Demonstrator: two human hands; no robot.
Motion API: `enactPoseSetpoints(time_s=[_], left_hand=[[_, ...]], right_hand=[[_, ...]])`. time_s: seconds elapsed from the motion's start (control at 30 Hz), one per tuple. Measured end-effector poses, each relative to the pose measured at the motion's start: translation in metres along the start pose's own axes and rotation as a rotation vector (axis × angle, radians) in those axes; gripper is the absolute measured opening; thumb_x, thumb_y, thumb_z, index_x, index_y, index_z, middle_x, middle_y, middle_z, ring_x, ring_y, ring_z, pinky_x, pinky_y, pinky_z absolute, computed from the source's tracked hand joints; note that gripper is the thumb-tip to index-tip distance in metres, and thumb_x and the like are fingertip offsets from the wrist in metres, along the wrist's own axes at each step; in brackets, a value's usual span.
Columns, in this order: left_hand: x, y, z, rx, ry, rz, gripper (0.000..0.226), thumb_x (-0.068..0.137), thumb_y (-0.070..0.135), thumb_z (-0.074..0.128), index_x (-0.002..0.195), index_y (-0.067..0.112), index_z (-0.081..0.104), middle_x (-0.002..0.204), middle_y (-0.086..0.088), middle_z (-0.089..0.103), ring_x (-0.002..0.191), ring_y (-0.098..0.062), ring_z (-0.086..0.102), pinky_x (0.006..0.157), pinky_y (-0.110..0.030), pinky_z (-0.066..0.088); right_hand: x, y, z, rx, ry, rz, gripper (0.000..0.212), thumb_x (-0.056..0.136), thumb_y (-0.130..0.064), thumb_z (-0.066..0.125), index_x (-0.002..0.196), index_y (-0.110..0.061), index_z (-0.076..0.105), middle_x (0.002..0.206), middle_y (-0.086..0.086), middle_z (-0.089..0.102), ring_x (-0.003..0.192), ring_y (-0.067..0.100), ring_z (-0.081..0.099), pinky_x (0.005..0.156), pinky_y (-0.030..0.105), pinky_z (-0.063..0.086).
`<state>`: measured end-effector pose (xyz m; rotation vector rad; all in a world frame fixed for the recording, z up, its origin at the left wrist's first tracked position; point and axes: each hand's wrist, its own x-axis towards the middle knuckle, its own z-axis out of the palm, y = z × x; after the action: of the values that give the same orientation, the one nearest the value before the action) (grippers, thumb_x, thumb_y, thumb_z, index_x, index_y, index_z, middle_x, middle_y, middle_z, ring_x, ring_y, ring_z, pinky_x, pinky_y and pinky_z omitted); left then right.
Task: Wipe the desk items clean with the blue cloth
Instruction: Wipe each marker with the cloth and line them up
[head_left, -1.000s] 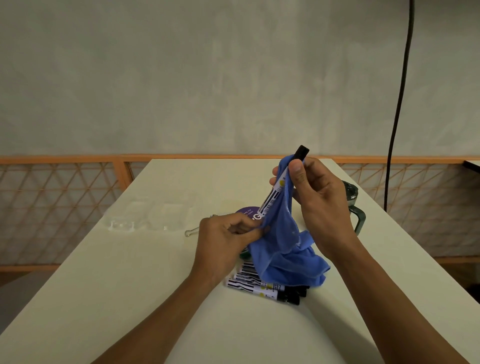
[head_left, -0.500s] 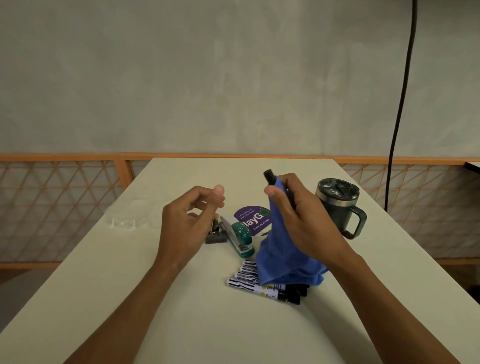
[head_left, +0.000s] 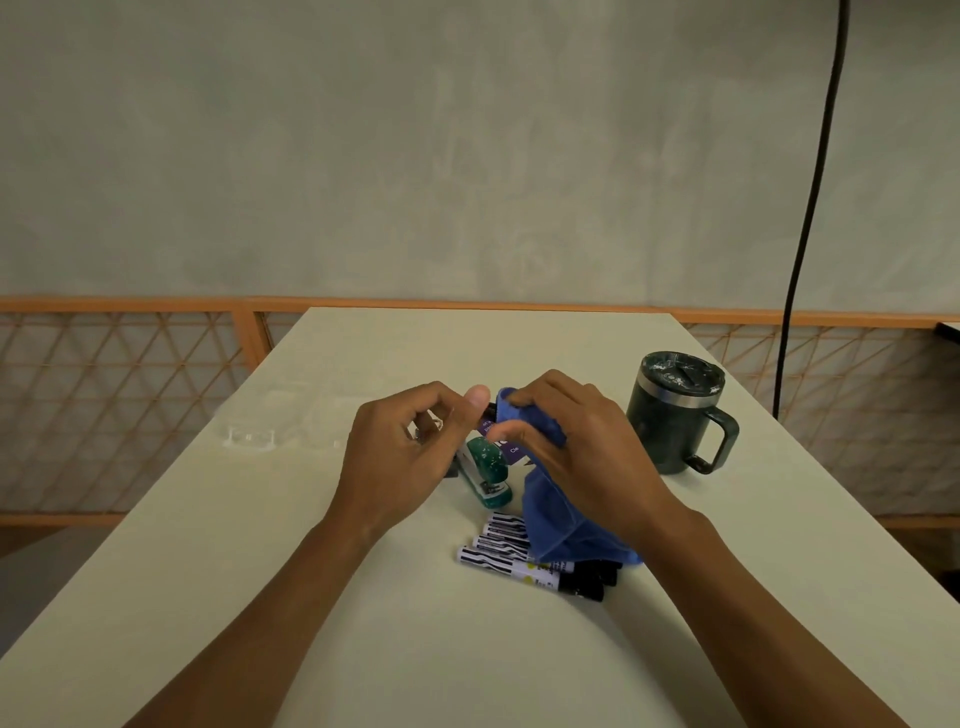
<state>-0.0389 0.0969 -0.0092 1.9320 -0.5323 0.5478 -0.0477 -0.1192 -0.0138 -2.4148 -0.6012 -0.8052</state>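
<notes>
My right hand (head_left: 587, 447) grips the blue cloth (head_left: 556, 525), which is bunched around a marker. Only the marker's black end (head_left: 487, 413) pokes out to the upper left. The cloth's loose part hangs down onto several black-and-white markers (head_left: 519, 558) lying on the white desk (head_left: 260, 597). My left hand (head_left: 400, 462) hovers just left of it with loosely curled fingers that hold nothing, its thumb tip beside the marker's black end. A green stapler (head_left: 485, 470) lies under the gap between my hands.
A dark lidded mug (head_left: 675, 415) stands to the right, handle pointing right. A purple round label (head_left: 511, 448) lies partly hidden behind the cloth. Something clear (head_left: 249, 436) sits at the desk's left edge. An orange lattice railing (head_left: 130, 405) and a hanging black cable (head_left: 810, 208) lie beyond.
My left hand let go of the marker, swung out left, then came back beside its end. My right hand lowered the cloth-wrapped marker toward the desk, uncovering the mug.
</notes>
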Motion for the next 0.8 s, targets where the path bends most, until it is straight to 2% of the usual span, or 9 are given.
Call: enactPoseSetpoints(time_s=[0.13, 0.2, 0.3, 0.43, 0.7, 0.8], left_hand=[[-0.0018, 0.0019, 0.0038, -0.022, -0.019, 0.030, 0.034, 0.106, 0.039, 0.065, 0.079, 0.020, 0.075, 0.069, 0.003, 0.067, 0.062, -0.021, 0.058, 0.056, -0.020, 0.041], [-0.0010, 0.0018, 0.0027, -0.066, -0.009, 0.008, 0.033, 0.107, 0.035, 0.063, 0.080, 0.018, 0.072, 0.070, -0.002, 0.065, 0.063, -0.020, 0.056, 0.056, -0.020, 0.043], [0.0002, -0.0018, -0.0001, -0.064, 0.002, 0.013, 0.033, 0.108, 0.035, 0.061, 0.082, 0.018, 0.070, 0.072, -0.002, 0.065, 0.065, -0.023, 0.057, 0.057, -0.031, 0.047], [-0.0024, -0.0022, 0.0005, -0.069, -0.016, 0.013, 0.030, 0.108, 0.029, 0.061, 0.085, 0.014, 0.072, 0.073, -0.003, 0.064, 0.066, -0.019, 0.059, 0.058, -0.014, 0.046], [-0.0003, -0.0062, -0.0019, 0.008, 0.012, 0.086, 0.026, 0.107, 0.038, 0.060, 0.089, 0.023, 0.072, 0.078, 0.013, 0.066, 0.074, -0.019, 0.061, 0.060, -0.033, 0.050], [0.0008, -0.0056, -0.0052, 0.011, 0.034, 0.092, 0.025, 0.108, 0.036, 0.060, 0.089, 0.022, 0.072, 0.076, 0.016, 0.064, 0.072, -0.017, 0.059, 0.056, -0.029, 0.046]], right_hand=[[0.0007, -0.0038, 0.0007, -0.055, -0.024, -0.055, 0.047, 0.102, -0.055, 0.055, 0.123, -0.014, 0.068, 0.113, -0.001, 0.066, 0.089, 0.013, 0.051, 0.083, 0.026, 0.040], [-0.0003, -0.0052, -0.0006, -0.067, -0.072, -0.079, 0.046, 0.107, -0.052, 0.049, 0.130, -0.015, 0.064, 0.122, 0.001, 0.062, 0.094, 0.011, 0.047, 0.086, 0.028, 0.040], [-0.0024, -0.0038, -0.0002, -0.095, -0.119, -0.100, 0.046, 0.111, -0.048, 0.041, 0.136, -0.015, 0.061, 0.129, 0.003, 0.059, 0.097, 0.013, 0.045, 0.087, 0.034, 0.044], [-0.0017, -0.0028, 0.0028, -0.252, -0.096, -0.159, 0.041, 0.114, -0.042, 0.038, 0.132, -0.014, 0.062, 0.123, 0.004, 0.058, 0.092, 0.022, 0.053, 0.084, 0.041, 0.047], [0.0022, -0.0098, -0.0031, -0.445, -0.087, -0.160, 0.041, 0.115, -0.045, 0.031, 0.123, -0.017, 0.061, 0.125, 0.002, 0.056, 0.089, 0.022, 0.053, 0.083, 0.040, 0.043], [0.0002, -0.0051, -0.0057, -0.453, -0.094, -0.152, 0.040, 0.115, -0.046, 0.031, 0.121, -0.018, 0.059, 0.125, 0.001, 0.056, 0.089, 0.022, 0.053, 0.084, 0.041, 0.044]])
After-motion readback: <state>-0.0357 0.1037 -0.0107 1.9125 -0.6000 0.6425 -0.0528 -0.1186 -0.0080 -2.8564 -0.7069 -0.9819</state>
